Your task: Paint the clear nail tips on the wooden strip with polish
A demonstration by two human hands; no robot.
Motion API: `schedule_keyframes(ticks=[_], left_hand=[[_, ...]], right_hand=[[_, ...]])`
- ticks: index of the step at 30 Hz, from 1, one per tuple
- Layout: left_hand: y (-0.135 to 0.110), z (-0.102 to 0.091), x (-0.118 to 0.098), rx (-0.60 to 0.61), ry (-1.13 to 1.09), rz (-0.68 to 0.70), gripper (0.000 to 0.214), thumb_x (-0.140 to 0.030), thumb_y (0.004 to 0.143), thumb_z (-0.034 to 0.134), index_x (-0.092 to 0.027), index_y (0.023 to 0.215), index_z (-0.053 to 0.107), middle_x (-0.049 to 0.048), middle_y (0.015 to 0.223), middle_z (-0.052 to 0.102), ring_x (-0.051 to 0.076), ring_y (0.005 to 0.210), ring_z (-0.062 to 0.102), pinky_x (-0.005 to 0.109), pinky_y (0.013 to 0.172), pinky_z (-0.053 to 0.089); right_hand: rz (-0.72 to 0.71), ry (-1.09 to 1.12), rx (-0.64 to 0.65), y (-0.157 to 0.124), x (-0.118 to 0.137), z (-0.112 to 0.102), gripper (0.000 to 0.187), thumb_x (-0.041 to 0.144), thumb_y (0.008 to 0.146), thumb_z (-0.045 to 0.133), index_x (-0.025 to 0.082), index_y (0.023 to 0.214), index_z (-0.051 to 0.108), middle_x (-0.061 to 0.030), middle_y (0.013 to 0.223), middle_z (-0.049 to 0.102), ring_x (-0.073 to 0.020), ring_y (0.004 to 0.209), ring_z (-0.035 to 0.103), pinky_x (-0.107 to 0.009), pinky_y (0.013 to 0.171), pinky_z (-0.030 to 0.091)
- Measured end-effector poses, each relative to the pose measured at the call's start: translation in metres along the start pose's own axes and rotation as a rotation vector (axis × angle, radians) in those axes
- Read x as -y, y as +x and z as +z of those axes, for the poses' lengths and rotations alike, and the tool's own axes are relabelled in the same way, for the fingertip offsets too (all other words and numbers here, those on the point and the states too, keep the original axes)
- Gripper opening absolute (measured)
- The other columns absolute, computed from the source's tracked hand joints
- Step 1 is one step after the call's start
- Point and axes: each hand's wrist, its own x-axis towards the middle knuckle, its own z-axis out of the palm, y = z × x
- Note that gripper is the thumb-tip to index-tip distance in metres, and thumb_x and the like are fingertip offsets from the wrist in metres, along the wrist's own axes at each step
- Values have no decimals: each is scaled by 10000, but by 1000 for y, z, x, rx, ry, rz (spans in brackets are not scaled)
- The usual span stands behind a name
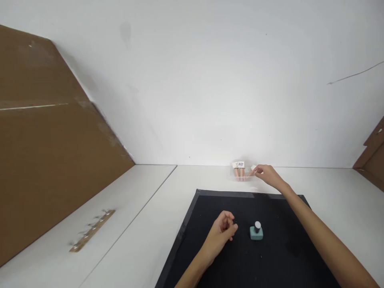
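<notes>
My right hand (268,175) reaches to the back of the white table and pinches a small pinkish stick with a white tip (253,169). Just left of it, two similar sticks with white labelled tops (239,171) stand in what looks like a clear holder by the wall. My left hand (223,229) rests on the black mat (210,260) with its fingers curled loosely; nothing shows in them. A small teal bottle with a grey cap (257,231) stands upright on the mat, a little to the right of my left hand.
A white wall rises right behind the table. A brown board (45,140) leans along the left side. A thin wooden strip with metal pins (92,230) lies on the table at the left. Another brown panel (373,160) shows at the far right.
</notes>
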Motion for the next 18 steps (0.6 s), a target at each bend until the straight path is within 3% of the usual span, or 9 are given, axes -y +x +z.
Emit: schedule_keyframes(ticks=[5,9,14,18], left_hand=[[3,12,-3,199,495,13,472,-178,585,686,-188,1036,547,-28,790,531,101,668,467,218,592,377],[12,25,-9,257,727,112,231,-203,661,634,-174,889,641,-14,791,561,101,639,473,221,610,392],[27,40,-13,268,851,211,186,-253,715,606,-179,880,651,-17,747,581,107,633,485,218,625,397],[37,50,-14,237,876,225,226,-326,709,634,-194,893,651,-9,793,604,135,716,525,235,679,409]], right_hand=[[9,25,-20,0,-11,-5,255,272,904,513,182,1139,549,-81,1176,566,-198,955,597,-398,796,512],[-27,103,20,-13,-14,-14,209,244,881,523,147,1046,606,-73,1027,645,-205,914,612,-383,826,490],[-134,240,305,-63,-13,-18,237,217,694,628,154,917,675,-42,819,709,-201,764,655,-297,720,526],[-123,315,464,-99,-22,1,409,209,629,632,170,1036,630,-51,861,702,-206,781,649,-276,688,524]])
